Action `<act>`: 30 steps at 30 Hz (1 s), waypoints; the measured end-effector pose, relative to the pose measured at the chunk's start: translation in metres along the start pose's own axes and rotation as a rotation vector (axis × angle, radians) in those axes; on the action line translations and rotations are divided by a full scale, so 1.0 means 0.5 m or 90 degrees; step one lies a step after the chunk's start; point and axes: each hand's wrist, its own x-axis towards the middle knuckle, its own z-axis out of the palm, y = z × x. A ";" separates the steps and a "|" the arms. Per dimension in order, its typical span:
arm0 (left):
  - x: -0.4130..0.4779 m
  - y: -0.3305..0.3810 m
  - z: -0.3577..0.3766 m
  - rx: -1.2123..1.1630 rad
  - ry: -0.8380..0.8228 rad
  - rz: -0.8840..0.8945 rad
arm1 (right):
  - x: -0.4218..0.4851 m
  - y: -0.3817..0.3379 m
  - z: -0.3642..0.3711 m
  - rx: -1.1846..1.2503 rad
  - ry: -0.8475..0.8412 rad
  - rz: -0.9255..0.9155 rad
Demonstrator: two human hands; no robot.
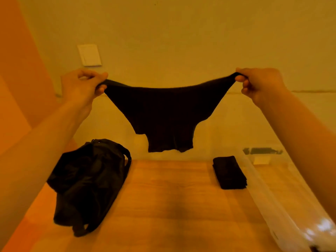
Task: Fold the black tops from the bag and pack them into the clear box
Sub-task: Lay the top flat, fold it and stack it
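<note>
Two hands are raised above the table (163, 211), and a black top (163, 113) is held stretched between them in the air. One end is pinched by the left hand (81, 86), the other by the right hand (258, 84), fingers curled. A black bag (87, 182) is laid on the table at the left. A folded black top (229, 172) is set just beside the clear box (272, 202) at the right.

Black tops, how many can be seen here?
2. One top hangs between left hand and right hand; a folded top lies beside the clear box. The bag may hide more.
</note>
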 end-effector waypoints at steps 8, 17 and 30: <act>-0.355 -0.203 -0.161 0.113 -0.003 -0.141 | -0.279 0.338 -0.163 -0.178 -0.021 0.147; -0.690 -0.409 -0.283 0.178 0.035 -0.354 | -0.500 0.628 -0.300 -0.265 -0.043 0.370; -0.799 -0.442 -0.352 0.226 0.019 -0.470 | -0.629 0.667 -0.377 -0.319 -0.087 0.334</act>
